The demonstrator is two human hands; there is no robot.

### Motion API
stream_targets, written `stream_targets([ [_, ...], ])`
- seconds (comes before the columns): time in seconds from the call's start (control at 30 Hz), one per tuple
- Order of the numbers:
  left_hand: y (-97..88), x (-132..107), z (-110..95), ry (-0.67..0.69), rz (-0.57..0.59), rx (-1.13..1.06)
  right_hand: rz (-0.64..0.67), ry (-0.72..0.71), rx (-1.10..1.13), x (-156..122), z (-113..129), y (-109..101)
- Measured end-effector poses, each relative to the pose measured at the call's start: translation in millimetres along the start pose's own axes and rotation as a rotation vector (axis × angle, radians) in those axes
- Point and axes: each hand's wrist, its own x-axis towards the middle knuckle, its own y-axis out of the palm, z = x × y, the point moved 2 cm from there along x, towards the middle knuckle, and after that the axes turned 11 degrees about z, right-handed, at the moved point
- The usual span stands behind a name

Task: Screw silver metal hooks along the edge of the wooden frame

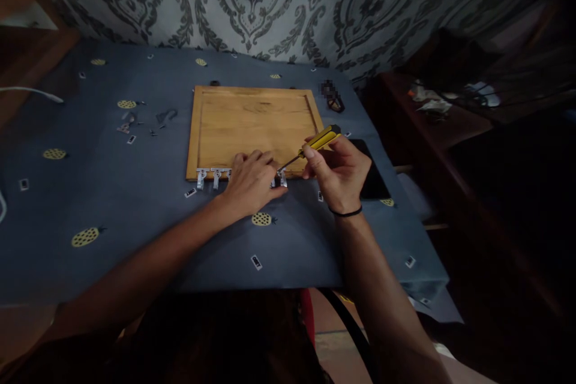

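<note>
A wooden board lies on a blue patterned cloth. Along its near edge runs a metal strip with several hooks. My left hand rests palm down over the right part of this strip, fingers curled and pressing on it. My right hand grips a screwdriver with a yellow and black handle. Its tip points down at the strip's right end, beside my left fingertips.
Small metal parts lie scattered on the cloth left of the board. A dark flat phone sits under my right hand. A small dark object lies past the board's far right corner. A dark side table stands right.
</note>
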Motion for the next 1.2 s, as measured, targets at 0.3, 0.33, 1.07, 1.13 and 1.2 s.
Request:
stream_targets([
  [0.3, -2.5, -1, -1, -0.005, 0.022, -0.007, 0.028, -0.024, -0.051, -1, 4, 0],
  [0.33, -2.8, -1, -1, -0.005, 0.019, -0.006, 0.031, -0.019, -0.059, -1, 3, 0],
  [1.07, -2.4, 0, -2, -0.011, 0.025, 0.012, 0.008, -0.042, 0.061, 0, 0, 4],
  [1.13, -1.7, 0, -1, -0.006, 0.018, 0.012, 0.027, -0.042, 0.061, 0, 4, 3],
  [1.2, -1.7, -1, -1, -0.003, 0.016, 0.009, 0.047, -0.039, 0.049, 0, 7, 2],
])
